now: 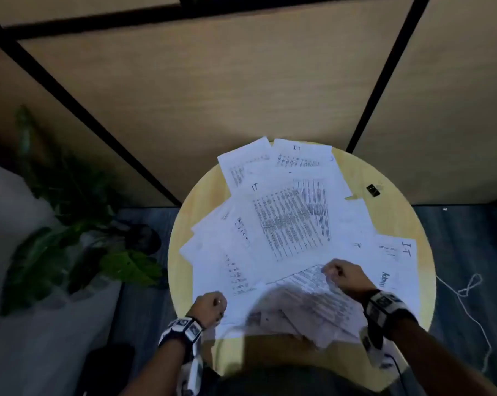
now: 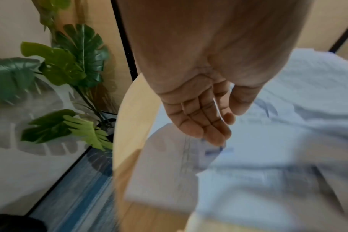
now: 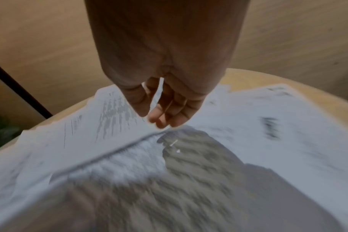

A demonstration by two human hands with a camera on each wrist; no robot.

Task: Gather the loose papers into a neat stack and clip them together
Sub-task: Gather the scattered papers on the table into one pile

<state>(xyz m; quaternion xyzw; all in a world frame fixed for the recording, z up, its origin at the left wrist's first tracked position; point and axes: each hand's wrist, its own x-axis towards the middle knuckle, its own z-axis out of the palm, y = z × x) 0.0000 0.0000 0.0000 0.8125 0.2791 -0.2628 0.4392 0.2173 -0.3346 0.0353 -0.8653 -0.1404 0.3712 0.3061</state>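
— White printed papers (image 1: 287,221) are lying fanned out and overlapping across the round pale wooden table (image 1: 196,201), some of them reaching past its far edge. Are you seeing the clip?

— Yes, a black binder clip (image 1: 373,190) is sitting on bare wood at the far right of the table, just beside the spread and touching no sheet that I can make out.

— What is the right hand (image 1: 345,277) doing?

— It is pinching the far corner of a sheet (image 1: 307,301) between thumb and fingertips (image 3: 159,120). That sheet is lifting off the pile at the near edge of the table, and it is blurred in every view.

— And the left hand (image 1: 208,308)?

— It is hovering at the near left of the spread. From the head view it is looking curled like a fist, but the left wrist view is showing the fingers (image 2: 197,125) only loosely bent, close together, pointing down at the paper with nothing between them. Whether the tips are touching the sheet, I cannot tell.

— Anything around the table?

— A plant (image 1: 78,241) with big split green leaves is standing on the floor to the left, wooden wall panels (image 1: 241,90) with black frames are rising behind, and a thin white cord (image 1: 467,292) is trailing over the dark floor on the right.
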